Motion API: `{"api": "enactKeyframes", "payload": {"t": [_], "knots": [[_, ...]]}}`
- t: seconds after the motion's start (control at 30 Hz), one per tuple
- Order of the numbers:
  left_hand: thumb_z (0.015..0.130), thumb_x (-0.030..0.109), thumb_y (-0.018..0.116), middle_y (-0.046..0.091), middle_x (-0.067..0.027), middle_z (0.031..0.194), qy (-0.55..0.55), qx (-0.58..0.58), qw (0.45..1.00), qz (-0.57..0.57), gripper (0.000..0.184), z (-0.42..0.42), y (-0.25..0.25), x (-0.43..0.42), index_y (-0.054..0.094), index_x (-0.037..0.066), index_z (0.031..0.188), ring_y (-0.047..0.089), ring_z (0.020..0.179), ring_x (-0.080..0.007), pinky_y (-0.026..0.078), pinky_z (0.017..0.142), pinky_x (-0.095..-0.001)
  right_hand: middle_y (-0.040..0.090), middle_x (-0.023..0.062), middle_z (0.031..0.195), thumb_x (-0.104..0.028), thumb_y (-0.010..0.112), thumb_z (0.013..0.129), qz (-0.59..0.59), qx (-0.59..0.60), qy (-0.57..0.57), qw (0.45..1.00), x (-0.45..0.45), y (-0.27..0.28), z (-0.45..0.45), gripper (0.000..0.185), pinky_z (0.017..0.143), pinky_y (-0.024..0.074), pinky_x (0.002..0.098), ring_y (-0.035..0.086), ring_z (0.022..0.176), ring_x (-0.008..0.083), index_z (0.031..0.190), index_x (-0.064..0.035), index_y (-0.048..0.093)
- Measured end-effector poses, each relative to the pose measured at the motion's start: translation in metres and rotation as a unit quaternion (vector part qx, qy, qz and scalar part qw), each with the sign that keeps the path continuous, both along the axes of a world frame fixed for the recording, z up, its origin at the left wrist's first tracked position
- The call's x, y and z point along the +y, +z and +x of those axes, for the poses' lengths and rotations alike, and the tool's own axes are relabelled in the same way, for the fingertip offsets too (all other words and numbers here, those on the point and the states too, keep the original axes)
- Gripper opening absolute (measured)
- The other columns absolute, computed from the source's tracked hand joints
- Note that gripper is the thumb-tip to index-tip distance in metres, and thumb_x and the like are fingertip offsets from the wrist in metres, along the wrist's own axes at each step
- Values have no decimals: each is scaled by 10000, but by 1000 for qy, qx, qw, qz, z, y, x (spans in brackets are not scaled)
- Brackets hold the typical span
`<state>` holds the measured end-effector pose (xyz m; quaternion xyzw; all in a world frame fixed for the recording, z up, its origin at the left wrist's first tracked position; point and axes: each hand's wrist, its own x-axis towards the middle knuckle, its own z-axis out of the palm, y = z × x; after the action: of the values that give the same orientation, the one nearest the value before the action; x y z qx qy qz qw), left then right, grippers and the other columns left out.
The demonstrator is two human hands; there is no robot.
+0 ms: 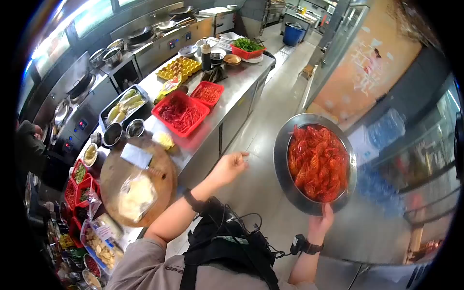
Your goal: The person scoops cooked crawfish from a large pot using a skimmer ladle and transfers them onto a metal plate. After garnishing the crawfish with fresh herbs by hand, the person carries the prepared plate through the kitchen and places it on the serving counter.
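Note:
A large round metal bowl [282, 166] full of red crayfish [319, 163] is held out at the right. My right hand [321, 223] grips its near rim, the thumb lying over the edge and the other fingers hidden beneath. My left hand [231, 167] is raised over the floor between the counter and the bowl, touching neither. Its index finger points toward the bowl while the other fingers are curled, and nothing shows in it. Left of that hand, a cleaver [137, 156] and a bag of pale food [137, 197] lie on a round chopping board [112, 181].
The steel counter [232, 99] bears red baskets of cut meat [180, 114] and chopped peppers [208, 93], and a yellow egg tray [179, 68]. A blue bin [293, 35] stands farther back. At the left edge a person's dark sleeve [30, 150] shows near the stoves.

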<state>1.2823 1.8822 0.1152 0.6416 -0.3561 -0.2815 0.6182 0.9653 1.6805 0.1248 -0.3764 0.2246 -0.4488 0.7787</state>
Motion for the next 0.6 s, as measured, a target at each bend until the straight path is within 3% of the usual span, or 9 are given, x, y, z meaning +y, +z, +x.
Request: {"api": "enactKeyframes", "payload": {"t": [0.1, 0.13, 0.17, 0.23, 0.27, 0.3, 0.37, 0.53, 0.6], "knots": [[883, 95, 619, 572, -134, 1166, 99, -130, 986, 43, 182, 79, 41, -87, 584, 0, 1034, 624, 839, -129, 495, 734, -273, 554, 113, 1306, -131, 600, 873, -5, -39, 2, 999, -101, 11, 106, 471, 1023, 408, 380, 529, 1192, 224, 1302, 26, 484], [877, 121, 629, 626, -100, 1029, 135, -163, 977, 18, 242, 107, 36, -120, 597, 1, 1085, 626, 789, -155, 499, 725, -293, 543, 112, 1321, -139, 600, 870, 12, -50, 22, 998, -135, 10, 136, 482, 1041, 402, 387, 519, 1209, 235, 1308, 23, 478], [877, 121, 629, 626, -100, 1029, 138, -163, 977, 15, 242, 138, 30, -148, 597, 1, 1085, 626, 789, -155, 499, 725, -293, 543, 112, 1321, -139, 600, 870, 8, -51, 24, 998, -164, 7, 165, 482, 1041, 402, 387, 519, 1209, 235, 1308, 23, 478], [863, 139, 641, 656, -96, 898, 150, -130, 975, 95, 240, 209, 12, -219, 604, -7, 1048, 637, 769, -196, 507, 714, -319, 534, 116, 1334, -134, 596, 863, 7, -41, 16, 999, -230, 3, 223, 498, 1065, 387, 397, 509, 1223, 244, 1320, 17, 470], [849, 146, 643, 664, -117, 830, 209, -200, 956, 53, 215, 259, -7, -264, 625, -8, 999, 645, 758, -197, 510, 705, -336, 533, 125, 1336, -117, 591, 852, -6, -67, 25, 997, -265, 0, 259, 507, 1074, 382, 412, 509, 1224, 250, 1328, 8, 467], [844, 184, 633, 670, -189, 919, 227, -159, 959, 63, 208, 289, -3, -299, 655, 8, 953, 655, 865, -324, 506, 783, -386, 533, 125, 1336, -117, 591, 852, -3, -46, 25, 999, -297, -1, 272, 507, 1074, 382, 412, 509, 1224, 250, 1328, 8, 467], [837, 204, 628, 674, -203, 903, 243, -105, 956, 125, 225, 350, 19, -368, 660, 5, 936, 657, 868, -347, 506, 786, -396, 522, 128, 1350, -163, 520, 917, 32, -77, 41, 996, -364, -4, 322, 437, 1072, 358, 438, 492, 1233, 268, 1306, 33, 484], [816, 248, 635, 677, -216, 881, 315, -155, 924, 155, 261, 508, 17, -543, 669, 5, 905, 653, 877, -361, 501, 795, -421, 556, 132, 1306, -168, 531, 914, 26, -60, 48, 997, -506, 5, 439, 430, 1055, 374, 430, 506, 1217, 271, 1290, 39, 498], [809, 271, 641, 676, -218, 889, 355, -175, 902, 171, 278, 567, 10, -602, 673, 9, 893, 648, 883, -369, 496, 806, -442, 588, 138, 1251, -82, 573, 850, 47, -64, 47, 996, -574, -5, 486, 460, 1014, 443, 403, 567, 1149, 244, 1282, 48, 487]]}}
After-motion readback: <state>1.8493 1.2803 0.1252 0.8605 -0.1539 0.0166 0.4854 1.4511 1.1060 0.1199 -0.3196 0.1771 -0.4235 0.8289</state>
